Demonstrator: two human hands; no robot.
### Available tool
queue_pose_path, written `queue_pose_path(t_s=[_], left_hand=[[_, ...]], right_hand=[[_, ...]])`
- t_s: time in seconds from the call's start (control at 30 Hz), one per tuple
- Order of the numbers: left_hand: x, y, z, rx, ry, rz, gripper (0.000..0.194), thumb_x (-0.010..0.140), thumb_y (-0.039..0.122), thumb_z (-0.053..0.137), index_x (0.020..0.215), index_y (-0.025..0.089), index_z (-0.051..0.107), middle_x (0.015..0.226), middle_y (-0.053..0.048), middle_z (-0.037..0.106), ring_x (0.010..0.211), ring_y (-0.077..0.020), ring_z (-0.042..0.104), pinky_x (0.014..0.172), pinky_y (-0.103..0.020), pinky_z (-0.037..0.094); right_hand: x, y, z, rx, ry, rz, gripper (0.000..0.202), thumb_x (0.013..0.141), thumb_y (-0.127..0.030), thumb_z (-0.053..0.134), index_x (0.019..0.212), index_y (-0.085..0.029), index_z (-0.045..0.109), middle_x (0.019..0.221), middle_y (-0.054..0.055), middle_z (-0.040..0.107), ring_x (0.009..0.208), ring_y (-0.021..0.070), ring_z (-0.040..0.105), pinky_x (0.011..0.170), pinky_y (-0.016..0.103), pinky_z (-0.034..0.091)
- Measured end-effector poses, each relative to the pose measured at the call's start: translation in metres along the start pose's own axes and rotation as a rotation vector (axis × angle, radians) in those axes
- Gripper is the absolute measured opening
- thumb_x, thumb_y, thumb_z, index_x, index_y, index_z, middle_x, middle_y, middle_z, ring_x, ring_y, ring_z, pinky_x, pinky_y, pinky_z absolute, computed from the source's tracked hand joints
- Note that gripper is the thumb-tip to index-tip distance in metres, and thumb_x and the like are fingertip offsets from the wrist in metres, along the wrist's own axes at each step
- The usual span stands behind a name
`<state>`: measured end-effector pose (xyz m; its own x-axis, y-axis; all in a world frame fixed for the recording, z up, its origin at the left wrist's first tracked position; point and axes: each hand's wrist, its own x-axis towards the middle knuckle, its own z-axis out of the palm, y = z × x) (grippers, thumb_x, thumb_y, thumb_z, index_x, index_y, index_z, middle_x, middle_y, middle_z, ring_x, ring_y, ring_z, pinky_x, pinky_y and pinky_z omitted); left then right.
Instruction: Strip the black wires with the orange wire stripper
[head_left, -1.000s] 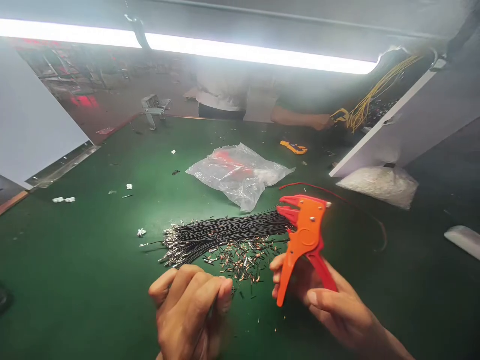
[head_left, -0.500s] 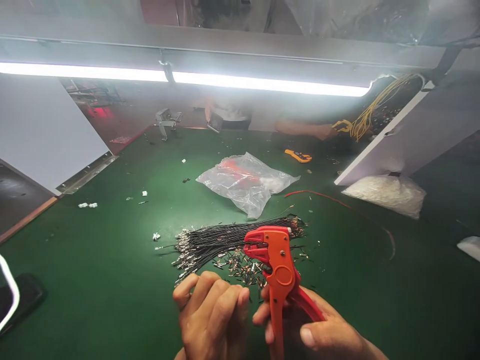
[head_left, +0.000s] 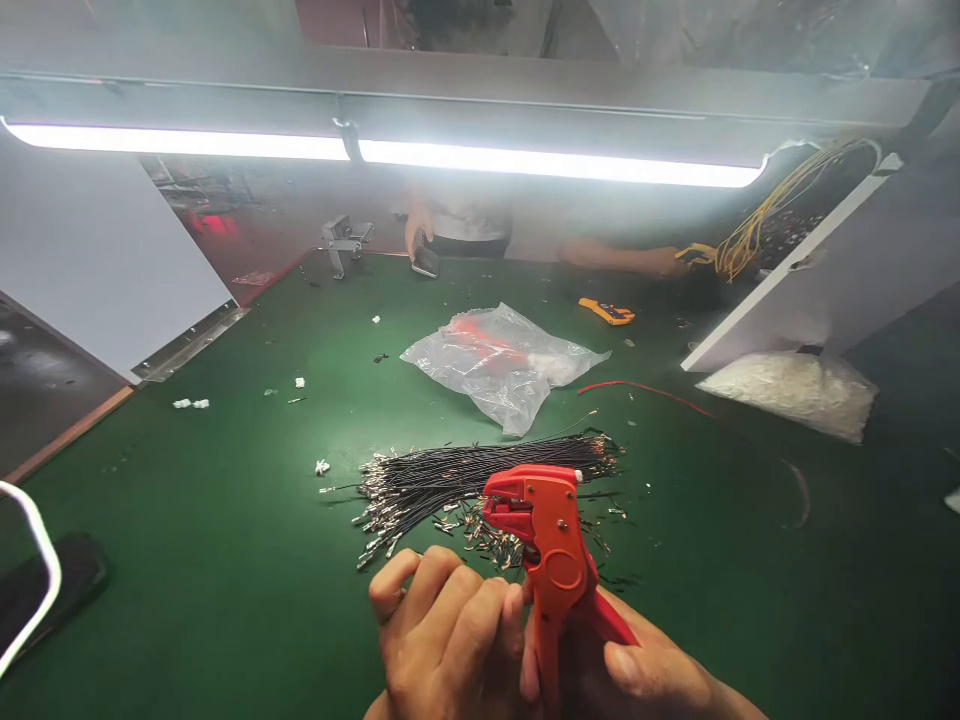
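My right hand (head_left: 652, 665) is wrapped round the handles of a red-orange wire stripper (head_left: 556, 570), held upright with its jaws pointing left. Close beside it, my left hand (head_left: 450, 630) is closed with its fingers curled in; anything inside them is hidden. Just beyond both hands lies a bundle of black wires (head_left: 465, 465), with metal terminals at the left ends and bare copper at the right ends. Small black and copper-coloured scraps (head_left: 487, 535) are scattered between the bundle and my hands, partly behind the stripper.
Behind the bundle lies a clear plastic bag (head_left: 502, 365) with something red inside. A yellow-orange tool (head_left: 606, 311), a red wire (head_left: 645, 386) and a filled bag (head_left: 787, 390) are to the right. A dark phone-like object (head_left: 67, 590) is at left. A co-worker's hand (head_left: 418, 225) shows across the table.
My left hand has moved right, closer to the stripper. The stripper is slightly lower, its handles squeezed a little closer. The co-worker's hand across the table now shows on a dark object. The view has shifted slightly.
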<state>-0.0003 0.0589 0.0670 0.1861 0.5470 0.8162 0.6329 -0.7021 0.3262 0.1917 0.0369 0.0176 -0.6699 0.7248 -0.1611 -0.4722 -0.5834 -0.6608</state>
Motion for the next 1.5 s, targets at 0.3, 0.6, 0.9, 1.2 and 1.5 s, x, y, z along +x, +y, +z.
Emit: queue_pose_path(t_s=[0.3, 0.6, 0.9, 1.2, 1.5], left_hand=[[-0.002, 0.011, 0.005, 0.050, 0.072, -0.015, 0.019, 0.076, -0.002, 0.063, 0.080, 0.016, 0.061, 0.053, 0.007, 0.059, 0.054, -0.0131, 0.051, 0.072, -0.034, 0.032], [-0.005, 0.009, 0.007, 0.104, 0.036, -0.002, 0.017, 0.076, 0.000, 0.066, 0.077, 0.017, 0.062, 0.051, 0.006, 0.057, 0.053, -0.0136, 0.051, 0.068, -0.034, 0.030], [-0.005, 0.009, 0.012, 0.129, 0.082, 0.013, 0.015, 0.076, 0.002, 0.063, 0.079, 0.016, 0.062, 0.052, 0.007, 0.057, 0.054, -0.0128, 0.051, 0.074, -0.034, 0.035], [-0.007, 0.008, 0.013, 0.157, 0.069, -0.001, 0.017, 0.079, 0.002, 0.062, 0.073, 0.018, 0.059, 0.050, 0.008, 0.053, 0.051, -0.0121, 0.051, 0.077, -0.035, 0.032], [-0.008, 0.008, 0.012, 0.118, 0.010, 0.003, 0.014, 0.079, 0.003, 0.065, 0.076, 0.016, 0.062, 0.053, 0.006, 0.055, 0.056, -0.0133, 0.049, 0.077, -0.035, 0.032]], right_hand=[[-0.001, -0.003, 0.004, 0.011, -0.039, 0.054, 0.055, 0.071, -0.052, 0.082, 0.106, -0.015, 0.063, 0.091, 0.008, 0.068, 0.078, 0.0211, 0.065, 0.081, 0.037, 0.050], [0.004, -0.021, 0.018, -0.019, -0.034, 0.094, 0.046, 0.068, -0.048, 0.080, 0.090, -0.011, 0.068, 0.080, 0.005, 0.062, 0.067, 0.0154, 0.056, 0.073, 0.031, 0.049], [0.011, -0.029, 0.025, -0.159, -0.083, 0.066, 0.043, 0.070, -0.053, 0.077, 0.087, -0.015, 0.065, 0.081, 0.004, 0.057, 0.073, 0.0179, 0.051, 0.077, 0.034, 0.045], [0.007, -0.016, 0.010, -0.231, -0.011, 0.027, 0.048, 0.078, -0.063, 0.072, 0.084, -0.017, 0.056, 0.070, 0.000, 0.050, 0.060, 0.0128, 0.042, 0.064, 0.030, 0.042], [-0.003, -0.014, 0.008, -0.233, 0.099, 0.089, 0.047, 0.084, -0.061, 0.070, 0.090, -0.017, 0.056, 0.067, -0.002, 0.050, 0.055, 0.0096, 0.039, 0.054, 0.025, 0.032]])
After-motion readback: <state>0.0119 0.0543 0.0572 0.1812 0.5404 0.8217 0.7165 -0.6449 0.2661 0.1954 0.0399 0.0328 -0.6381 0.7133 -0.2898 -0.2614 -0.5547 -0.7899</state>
